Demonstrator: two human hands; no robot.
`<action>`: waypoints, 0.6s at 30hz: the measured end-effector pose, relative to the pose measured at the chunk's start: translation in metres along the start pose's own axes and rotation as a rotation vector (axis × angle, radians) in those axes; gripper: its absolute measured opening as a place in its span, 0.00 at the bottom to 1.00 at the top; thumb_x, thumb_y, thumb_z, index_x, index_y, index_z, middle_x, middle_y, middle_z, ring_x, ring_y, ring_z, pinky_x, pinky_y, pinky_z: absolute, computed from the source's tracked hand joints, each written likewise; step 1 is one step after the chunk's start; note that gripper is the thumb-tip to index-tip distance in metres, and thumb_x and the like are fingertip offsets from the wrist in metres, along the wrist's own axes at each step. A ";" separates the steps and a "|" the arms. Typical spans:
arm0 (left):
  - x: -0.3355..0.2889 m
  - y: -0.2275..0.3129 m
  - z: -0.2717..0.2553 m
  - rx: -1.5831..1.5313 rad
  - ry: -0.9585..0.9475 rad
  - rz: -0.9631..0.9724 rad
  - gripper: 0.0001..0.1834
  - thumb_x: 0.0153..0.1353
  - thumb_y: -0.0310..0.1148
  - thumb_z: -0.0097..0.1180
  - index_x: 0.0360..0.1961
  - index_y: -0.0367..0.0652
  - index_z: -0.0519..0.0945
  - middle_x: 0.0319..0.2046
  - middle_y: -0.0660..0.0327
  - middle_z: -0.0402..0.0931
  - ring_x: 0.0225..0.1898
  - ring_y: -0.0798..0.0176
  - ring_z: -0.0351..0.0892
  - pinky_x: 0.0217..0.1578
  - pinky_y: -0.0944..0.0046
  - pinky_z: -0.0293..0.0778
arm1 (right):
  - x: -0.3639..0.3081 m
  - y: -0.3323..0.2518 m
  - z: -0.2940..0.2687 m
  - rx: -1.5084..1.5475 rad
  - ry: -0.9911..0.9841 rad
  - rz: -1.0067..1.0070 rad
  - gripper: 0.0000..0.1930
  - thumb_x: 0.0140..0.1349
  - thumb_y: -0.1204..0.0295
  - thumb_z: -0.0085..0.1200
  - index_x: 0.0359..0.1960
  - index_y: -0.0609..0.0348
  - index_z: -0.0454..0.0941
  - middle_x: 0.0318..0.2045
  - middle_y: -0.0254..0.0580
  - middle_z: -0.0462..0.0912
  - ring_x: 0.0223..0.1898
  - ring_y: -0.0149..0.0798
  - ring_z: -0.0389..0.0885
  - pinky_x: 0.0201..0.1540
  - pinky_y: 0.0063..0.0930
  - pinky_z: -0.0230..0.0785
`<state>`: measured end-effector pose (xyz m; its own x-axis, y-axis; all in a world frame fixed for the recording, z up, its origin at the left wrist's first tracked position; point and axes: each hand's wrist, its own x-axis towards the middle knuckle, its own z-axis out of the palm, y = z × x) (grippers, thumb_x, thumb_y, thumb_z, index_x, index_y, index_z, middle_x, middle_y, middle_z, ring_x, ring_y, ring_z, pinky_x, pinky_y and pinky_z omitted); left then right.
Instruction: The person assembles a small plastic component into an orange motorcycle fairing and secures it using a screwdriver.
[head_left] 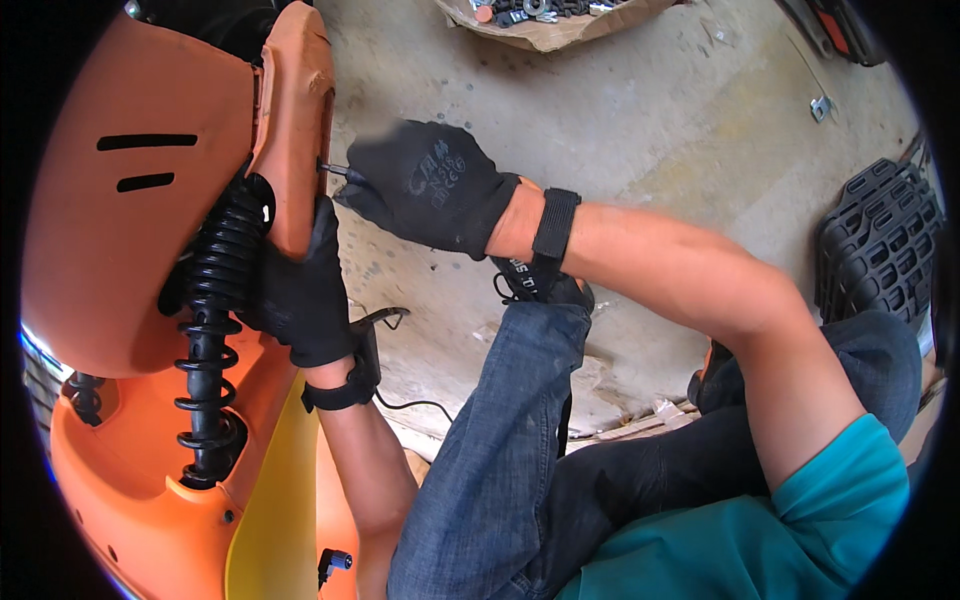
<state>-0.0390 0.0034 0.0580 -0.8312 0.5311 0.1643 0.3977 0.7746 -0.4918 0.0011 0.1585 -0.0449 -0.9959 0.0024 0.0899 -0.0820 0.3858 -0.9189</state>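
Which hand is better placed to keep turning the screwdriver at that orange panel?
Right. The right hand already grips the screwdriver, tip at the orange panel edge. The left hand is busy bracing the panel.

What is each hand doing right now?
Left hand: closed, gripping the orange panel edge.
Right hand: closed on a screwdriver, tip at the panel.

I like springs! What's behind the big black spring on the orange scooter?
Behind the black spring sits orange bodywork. The left hand grips the orange panel beside it; the spring's top mount is hidden.
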 end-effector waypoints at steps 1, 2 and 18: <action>0.000 0.000 0.001 0.027 0.005 0.001 0.42 0.48 0.59 0.75 0.54 0.36 0.80 0.50 0.49 0.81 0.51 0.45 0.80 0.54 0.55 0.73 | 0.000 -0.001 -0.001 0.016 0.003 0.016 0.16 0.65 0.55 0.55 0.35 0.56 0.81 0.25 0.47 0.84 0.32 0.50 0.85 0.34 0.46 0.77; 0.000 -0.001 0.002 0.055 0.010 0.001 0.42 0.48 0.59 0.75 0.54 0.37 0.80 0.50 0.49 0.81 0.51 0.45 0.80 0.54 0.55 0.73 | 0.000 -0.001 -0.001 0.031 -0.020 0.038 0.16 0.65 0.55 0.55 0.36 0.56 0.81 0.25 0.48 0.84 0.32 0.51 0.85 0.34 0.46 0.77; -0.001 0.006 0.004 -0.072 -0.006 -0.109 0.36 0.48 0.56 0.77 0.50 0.40 0.83 0.47 0.54 0.83 0.50 0.51 0.81 0.51 0.59 0.75 | -0.004 0.003 -0.001 1.597 -0.378 0.686 0.24 0.72 0.48 0.50 0.37 0.59 0.79 0.17 0.22 0.63 0.19 0.23 0.61 0.24 0.21 0.59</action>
<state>-0.0369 0.0060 0.0513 -0.8735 0.4400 0.2081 0.3310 0.8505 -0.4088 0.0052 0.1604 -0.0477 -0.7980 -0.5185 -0.3070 0.5888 -0.7794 -0.2142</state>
